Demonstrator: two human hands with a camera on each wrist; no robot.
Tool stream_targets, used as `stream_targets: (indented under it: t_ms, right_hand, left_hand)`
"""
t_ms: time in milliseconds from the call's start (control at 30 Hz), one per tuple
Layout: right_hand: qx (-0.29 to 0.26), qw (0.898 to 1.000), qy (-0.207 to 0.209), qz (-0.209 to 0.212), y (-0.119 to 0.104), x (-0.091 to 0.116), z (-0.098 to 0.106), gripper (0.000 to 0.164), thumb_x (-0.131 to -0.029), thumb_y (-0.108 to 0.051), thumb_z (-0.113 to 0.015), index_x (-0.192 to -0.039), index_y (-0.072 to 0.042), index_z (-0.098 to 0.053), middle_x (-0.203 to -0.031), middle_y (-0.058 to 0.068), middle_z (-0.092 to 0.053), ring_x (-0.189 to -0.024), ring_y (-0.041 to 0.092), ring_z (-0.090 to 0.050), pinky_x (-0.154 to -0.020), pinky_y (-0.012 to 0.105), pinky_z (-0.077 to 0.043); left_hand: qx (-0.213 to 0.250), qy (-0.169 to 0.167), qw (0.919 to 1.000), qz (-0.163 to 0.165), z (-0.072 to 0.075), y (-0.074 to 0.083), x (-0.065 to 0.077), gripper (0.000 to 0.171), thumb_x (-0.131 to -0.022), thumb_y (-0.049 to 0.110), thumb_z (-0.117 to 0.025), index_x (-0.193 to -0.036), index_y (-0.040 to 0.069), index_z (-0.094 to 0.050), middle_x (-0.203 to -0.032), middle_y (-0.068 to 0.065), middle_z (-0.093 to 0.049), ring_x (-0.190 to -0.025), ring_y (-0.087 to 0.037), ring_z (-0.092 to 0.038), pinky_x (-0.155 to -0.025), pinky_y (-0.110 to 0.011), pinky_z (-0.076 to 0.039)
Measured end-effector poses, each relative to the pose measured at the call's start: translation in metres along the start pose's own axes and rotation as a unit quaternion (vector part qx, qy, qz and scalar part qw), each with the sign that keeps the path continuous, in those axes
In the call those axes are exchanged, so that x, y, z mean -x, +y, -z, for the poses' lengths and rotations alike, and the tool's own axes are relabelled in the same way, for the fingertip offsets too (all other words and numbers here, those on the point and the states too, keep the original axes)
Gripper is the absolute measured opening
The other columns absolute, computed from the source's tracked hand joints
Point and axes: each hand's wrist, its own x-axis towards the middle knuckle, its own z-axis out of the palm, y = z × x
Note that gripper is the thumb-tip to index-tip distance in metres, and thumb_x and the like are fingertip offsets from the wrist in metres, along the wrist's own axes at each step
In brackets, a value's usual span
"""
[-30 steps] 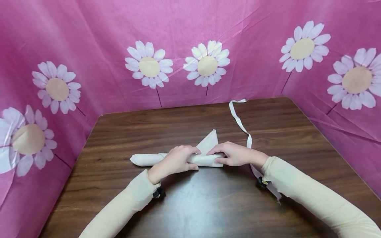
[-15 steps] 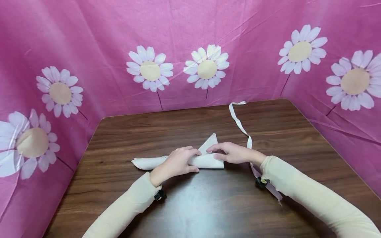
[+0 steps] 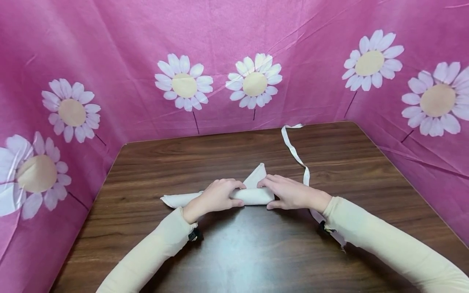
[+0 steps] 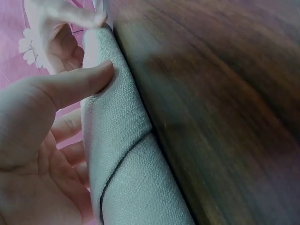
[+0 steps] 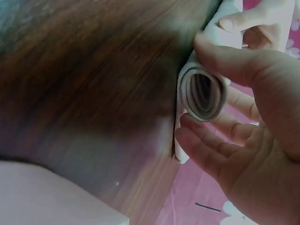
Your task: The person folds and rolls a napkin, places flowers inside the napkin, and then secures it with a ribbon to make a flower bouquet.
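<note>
Since the earlier frame, the right hand (image 3: 293, 193) has lowered its thumb from the top of the cloth roll (image 3: 254, 196) to its near side. This roll lies on the wooden surface (image 3: 234, 252), its long axis running from left to right under both hands: the left hand (image 3: 216, 197) grips around its middle, the right hand its right end, thumbs near and fingers far. It looks off-white and woven, with layers coiled at the right end (the right wrist view shows this well). One pointed flap (image 3: 258, 175) sticks out at the far side. White tape (image 3: 293, 150) passes under the right wrist.
</note>
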Motion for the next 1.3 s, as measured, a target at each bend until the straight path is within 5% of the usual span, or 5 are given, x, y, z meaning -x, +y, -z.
stream_targets:
  t_ms: [400, 700, 967, 1167, 1300]
  right_hand:
    - [-0.102, 0.994, 0.019, 0.025, 0.011, -0.005, 0.005, 0.027, -0.091, -0.003, -0.073, -0.118, -0.007, -0.069, -0.111, 0.0, -0.068, -0.09, 0.011, -0.061, -0.078, 0.035, -0.054]
    - [-0.227, 0.972, -0.018, -0.056, 0.019, -0.005, 0.0, 0.039, -0.103, -0.005, -0.056, -0.141, 0.002, -0.051, -0.124, 0.017, -0.058, -0.077, 0.012, -0.062, -0.066, 0.029, -0.056]
    - [-0.251, 0.965, -0.007, -0.079, 0.018, -0.01, -0.002, 0.035, -0.101, -0.001, -0.058, -0.135, 0.003, -0.05, -0.12, 0.02, -0.062, -0.08, 0.016, -0.063, -0.063, 0.03, -0.056]
    - [-0.328, 0.938, -0.007, -0.109, 0.018, -0.014, -0.004, 0.041, -0.099, 0.001, -0.06, -0.136, 0.005, -0.045, -0.118, 0.026, -0.059, -0.075, 0.019, -0.066, -0.06, 0.037, -0.058]
    - [-0.238, 0.967, 0.025, -0.084, 0.017, -0.014, 0.0, 0.049, -0.097, -0.008, -0.069, -0.139, 0.003, -0.046, -0.119, 0.023, -0.061, -0.079, 0.018, -0.066, -0.069, 0.037, -0.058]
  left_hand:
    - [0.015, -0.011, 0.9998, 0.01, 0.002, 0.002, 0.001, 0.044, -0.085, 0.032, -0.083, -0.121, 0.011, -0.07, -0.11, -0.001, -0.071, -0.09, -0.015, -0.064, -0.077, -0.036, -0.051]
    - [0.015, -0.007, 0.9999, 0.0, 0.002, 0.001, -0.001, 0.046, -0.085, 0.035, -0.083, -0.121, 0.011, -0.069, -0.111, -0.002, -0.071, -0.091, -0.015, -0.063, -0.078, -0.036, -0.051]
    - [0.011, -0.007, 0.9999, 0.005, 0.002, 0.004, -0.002, 0.058, -0.077, 0.032, -0.09, -0.125, 0.011, -0.067, -0.112, -0.002, -0.069, -0.095, -0.019, -0.064, -0.082, -0.04, -0.052]
    - [0.007, 0.002, 1.0, 0.0, 0.001, 0.004, -0.004, 0.058, -0.076, 0.028, -0.09, -0.126, 0.012, -0.066, -0.113, -0.004, -0.067, -0.097, -0.02, -0.064, -0.083, -0.041, -0.052]
    - [0.009, 0.008, 0.9999, -0.006, 0.0, 0.004, -0.004, 0.049, -0.079, 0.027, -0.089, -0.121, 0.014, -0.067, -0.11, -0.003, -0.067, -0.093, -0.018, -0.063, -0.079, -0.04, -0.052]
